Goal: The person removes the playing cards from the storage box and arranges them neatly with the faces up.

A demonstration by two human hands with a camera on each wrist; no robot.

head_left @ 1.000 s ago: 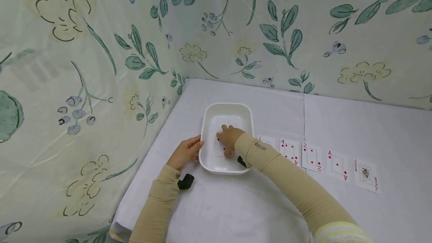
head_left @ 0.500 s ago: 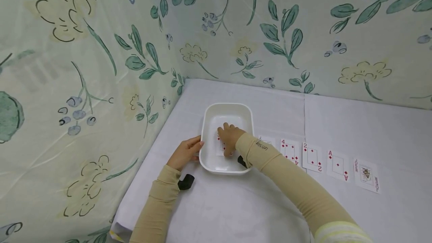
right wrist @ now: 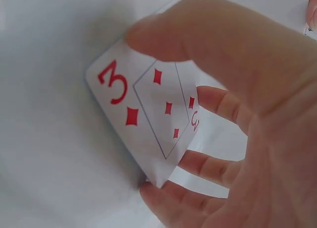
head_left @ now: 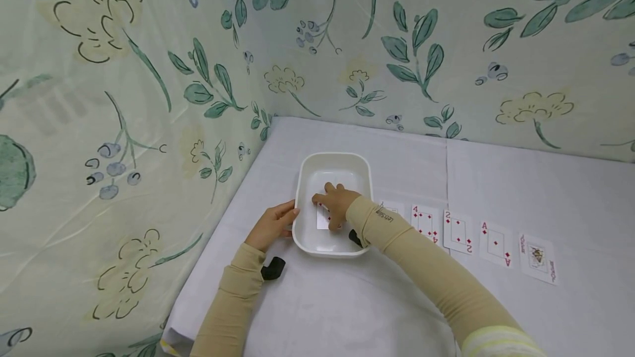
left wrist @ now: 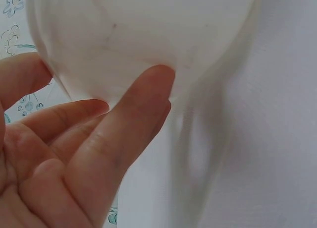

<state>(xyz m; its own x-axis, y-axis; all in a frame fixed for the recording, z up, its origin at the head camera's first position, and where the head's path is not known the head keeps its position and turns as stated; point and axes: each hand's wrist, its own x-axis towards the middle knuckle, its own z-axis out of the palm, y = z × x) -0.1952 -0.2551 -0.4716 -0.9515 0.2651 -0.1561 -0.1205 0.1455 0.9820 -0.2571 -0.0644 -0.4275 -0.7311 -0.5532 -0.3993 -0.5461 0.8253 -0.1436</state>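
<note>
A white plastic tray (head_left: pixel 364 167) sits on the cloth-covered table. Fingertips of my left hand (head_left: pixel 270 226) touch its outer left wall, fingers fairly straight; in the left wrist view the thumb (left wrist: pixel 153 89) lies against that wall. Inside the tray, my right hand (head_left: pixel 339 203) holds a three of diamonds playing card (right wrist: pixel 148 109) by its edges. The right wrist view has the thumb (right wrist: pixel 168 34) at one edge and several fingertips along the opposite one, the card's face toward the palm and tilted. In the head view the hand covers much of the card (head_left: pixel 322 220).
Right of the tray lies a row of face-up cards: one partly hidden by the right sleeve, a four of diamonds (head_left: pixel 425 222), a two of diamonds (head_left: pixel 458 231), an ace of diamonds (head_left: pixel 496 245) and a joker (head_left: pixel 538 258). Flower-patterned sheets (head_left: pixel 317 87) hang left and behind.
The right hand's fingers have spread a little leftward, and the card has shifted slightly left within the tray. The left hand stays against the tray.
</note>
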